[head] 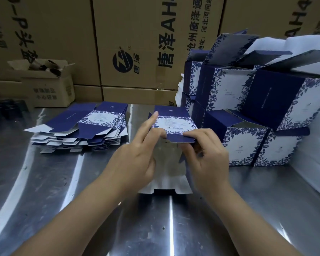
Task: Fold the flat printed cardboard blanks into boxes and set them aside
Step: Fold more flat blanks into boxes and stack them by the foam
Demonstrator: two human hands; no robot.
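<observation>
I hold one blue-and-white floral printed cardboard blank (174, 122) upright over the steel table, its grey unprinted inside (166, 169) facing me. My left hand (137, 156) grips its left edge, index finger stretched up along the top corner. My right hand (207, 156) pinches a dark blue flap at its right side. A stack of flat blanks (85, 126) lies on the table to the left. Several folded boxes (248, 115) with open top flaps are piled at the right.
The steel table (63, 191) is shiny and reflective. Large brown shipping cartons (137, 43) form a wall behind it. A small open carton (48, 84) with dark round items stands at the back left. White sheet material (314, 145) lies at the far right.
</observation>
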